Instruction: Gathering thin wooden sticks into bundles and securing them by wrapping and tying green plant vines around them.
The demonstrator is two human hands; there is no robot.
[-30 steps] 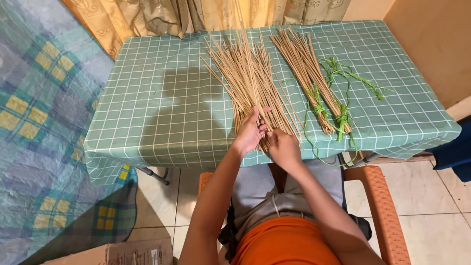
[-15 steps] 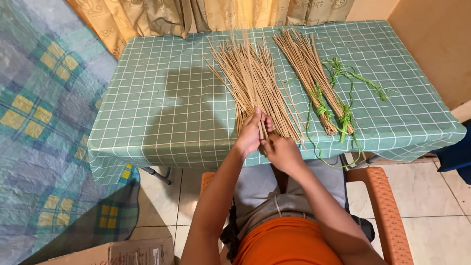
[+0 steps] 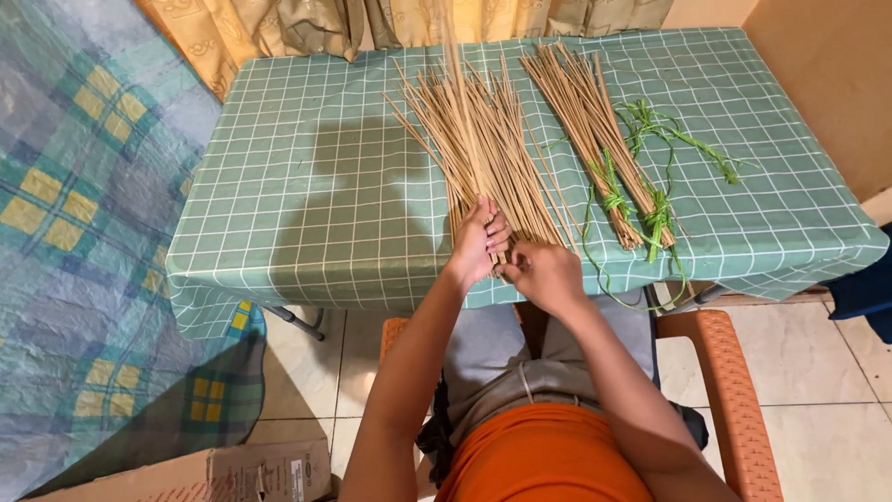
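- Two hands meet at the near edge of the worktop [image 3: 307, 204], which wears a green checked cloth.
- My left hand [image 3: 478, 244] lies with fingers spread flat over the near ends of the loose pile of thin tan sticks [image 3: 478, 139], pressing on them rather than clasping.
- My right hand [image 3: 544, 271] sits just beside it, fingers curled and pinching at the same stick ends; I cannot tell how many sticks it grips.
- The pile fans out from my hands toward the far edge.
- Right of it lie two tied stick bundles [image 3: 595, 130], bound with green strips [image 3: 655, 218] near their near ends.
- More green strips trail loose to the right.
- An orange chair [image 3: 725, 372] shows under me.
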